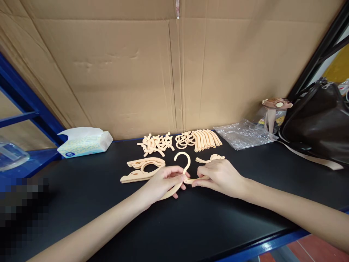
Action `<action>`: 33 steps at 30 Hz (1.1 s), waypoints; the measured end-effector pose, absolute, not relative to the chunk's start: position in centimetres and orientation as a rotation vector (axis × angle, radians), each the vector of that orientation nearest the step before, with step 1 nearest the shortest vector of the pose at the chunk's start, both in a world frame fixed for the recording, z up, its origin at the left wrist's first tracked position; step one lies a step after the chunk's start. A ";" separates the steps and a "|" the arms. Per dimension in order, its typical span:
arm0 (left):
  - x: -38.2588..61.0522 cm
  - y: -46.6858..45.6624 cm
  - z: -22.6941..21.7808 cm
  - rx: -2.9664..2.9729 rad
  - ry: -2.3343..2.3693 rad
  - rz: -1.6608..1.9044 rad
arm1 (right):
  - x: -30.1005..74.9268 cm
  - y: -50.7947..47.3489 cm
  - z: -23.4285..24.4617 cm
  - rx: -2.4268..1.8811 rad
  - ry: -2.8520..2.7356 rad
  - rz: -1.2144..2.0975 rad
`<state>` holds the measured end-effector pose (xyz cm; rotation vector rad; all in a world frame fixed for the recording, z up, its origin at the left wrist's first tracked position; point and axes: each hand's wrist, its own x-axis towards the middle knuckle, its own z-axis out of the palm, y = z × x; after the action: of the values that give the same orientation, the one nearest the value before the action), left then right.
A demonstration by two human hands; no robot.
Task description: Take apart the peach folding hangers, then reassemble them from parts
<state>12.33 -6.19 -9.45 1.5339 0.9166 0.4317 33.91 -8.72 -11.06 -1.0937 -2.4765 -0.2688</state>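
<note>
A cream plastic folding clothes hanger (188,160) is held between both hands above the black tabletop, its hook pointing up. My left hand (163,180) pinches it with thumb and fingers near the joint below the hook; one curved arm runs down past that palm. My right hand (220,176) closes around the other arm, just right of the joint, and hides its outer end. Beyond my right knuckles another cream hanger part (217,157) is partly visible. Folded hangers (136,178) lie stacked to the left of my left hand.
Toward the back lie a heap of small hook-shaped pieces (156,145), a smaller curved-piece pile (182,141) and a row of curved arms (205,140). A tissue pack (87,143) sits left; a clear plastic bag (242,134), bottle (276,105) and dark bag (317,116) stand right. Cardboard (122,72) walls the back.
</note>
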 end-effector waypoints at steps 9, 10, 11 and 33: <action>12.6 -6.3 -9.8 1.548 0.935 0.434 | 33.7 -9.0 -10.6 -1.209 -2.425 -0.104; 12.6 -6.4 -9.8 1.538 0.937 0.432 | 33.7 -9.0 -10.6 -1.210 -2.428 -0.110; 12.7 -6.4 -9.8 1.530 0.941 0.430 | 33.7 -9.0 -10.6 -1.208 -2.434 -0.119; 12.2 -6.3 -9.1 1.451 0.996 0.389 | 33.8 -8.5 -11.1 -1.192 -2.468 -0.394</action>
<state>12.18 -6.30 -9.13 1.4514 0.9957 0.3893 33.81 -8.54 -11.11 -1.1918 -2.4679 -0.3943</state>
